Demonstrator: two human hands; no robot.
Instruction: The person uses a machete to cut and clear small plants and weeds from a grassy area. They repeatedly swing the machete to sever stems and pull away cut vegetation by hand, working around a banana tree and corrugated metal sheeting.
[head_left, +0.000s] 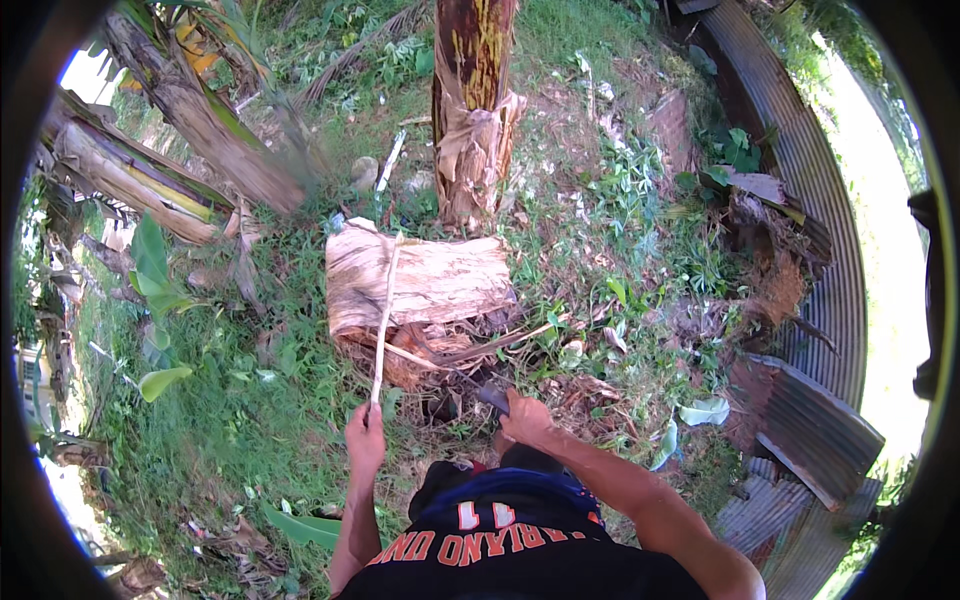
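Observation:
My left hand (366, 436) grips the lower end of a long, pale stripped stick (387, 315). The stick points away from me and passes across a pale cut trunk section (442, 274) lying on the ground. My right hand (525, 417) is closed around the dark handle (493, 398) of a tool. Its thin dark front part reaches towards the trunk section and is hard to make out against the debris. Brown fibrous husk (431, 346) and dry strips lie at the near side of the trunk section.
A standing banana stem (474, 120) rises just behind the trunk section. More banana stems (195, 120) lean at the upper left. Corrugated metal sheets (817, 225) edge the right side, with loose sheets (810, 427) nearer me. Grass and weeds (247, 397) cover the ground.

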